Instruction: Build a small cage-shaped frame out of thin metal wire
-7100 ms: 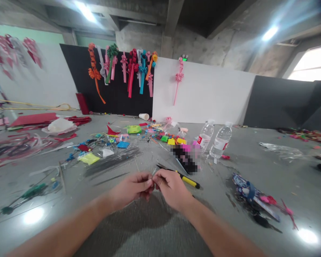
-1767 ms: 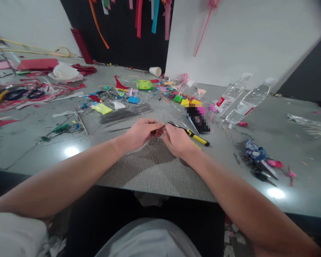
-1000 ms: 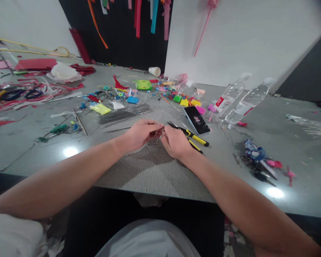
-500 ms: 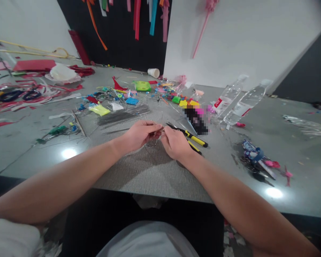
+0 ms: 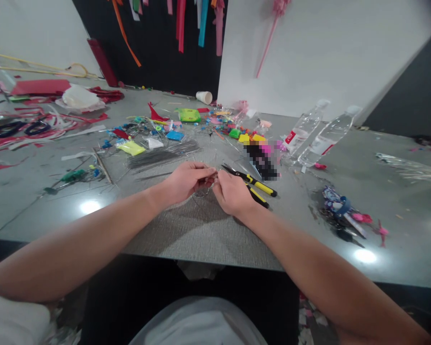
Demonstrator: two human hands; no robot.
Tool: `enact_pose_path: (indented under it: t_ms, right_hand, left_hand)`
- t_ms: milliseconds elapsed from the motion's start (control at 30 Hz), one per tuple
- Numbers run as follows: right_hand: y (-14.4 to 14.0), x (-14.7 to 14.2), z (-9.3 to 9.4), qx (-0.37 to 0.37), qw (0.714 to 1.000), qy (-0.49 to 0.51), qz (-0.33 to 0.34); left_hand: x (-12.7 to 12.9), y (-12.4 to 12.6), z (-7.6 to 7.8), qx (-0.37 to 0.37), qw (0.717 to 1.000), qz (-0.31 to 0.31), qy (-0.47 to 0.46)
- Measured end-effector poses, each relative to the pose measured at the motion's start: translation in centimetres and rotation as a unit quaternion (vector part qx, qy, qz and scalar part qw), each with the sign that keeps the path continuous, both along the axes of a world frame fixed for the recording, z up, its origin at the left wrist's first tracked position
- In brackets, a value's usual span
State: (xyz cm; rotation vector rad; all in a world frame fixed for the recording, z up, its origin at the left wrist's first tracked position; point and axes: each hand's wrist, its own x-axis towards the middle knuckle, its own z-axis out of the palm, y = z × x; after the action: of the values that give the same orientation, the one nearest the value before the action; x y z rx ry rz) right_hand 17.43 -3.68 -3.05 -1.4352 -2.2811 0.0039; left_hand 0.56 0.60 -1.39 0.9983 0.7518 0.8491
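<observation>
My left hand and my right hand meet fingertip to fingertip over the grey table. Between them they pinch a thin piece of wire, whose loop hangs just below the fingers. Yellow-and-black pliers lie on the table right behind my right hand. A bundle of straight grey wires lies a little beyond my left hand.
Two clear water bottles lie tilted at the right. A blurred dark phone sits behind the pliers. Small coloured bits, a paper cup, red ribbon scraps and a blue-pink bundle litter the table. Black and white boards stand behind.
The hands stay pinched together on the wire with only slight finger shifts. The view has drifted a little, and since seven seconds ago it has tilted down toward the table edge.
</observation>
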Motion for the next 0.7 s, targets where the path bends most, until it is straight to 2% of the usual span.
enact_pose_path:
  t_ms: [467,700]
  right_hand:
    - [0.05,-0.09,0.14,0.009,1.000,-0.012,0.011]
    - [0.42,0.25,-0.42,0.037,0.998,0.042,0.025]
  left_hand:
    - [-0.03,-0.07,0.35,-0.004,1.000,0.003,0.016]
    - [-0.22,0.24,-0.21,0.013,1.000,-0.012,-0.012]
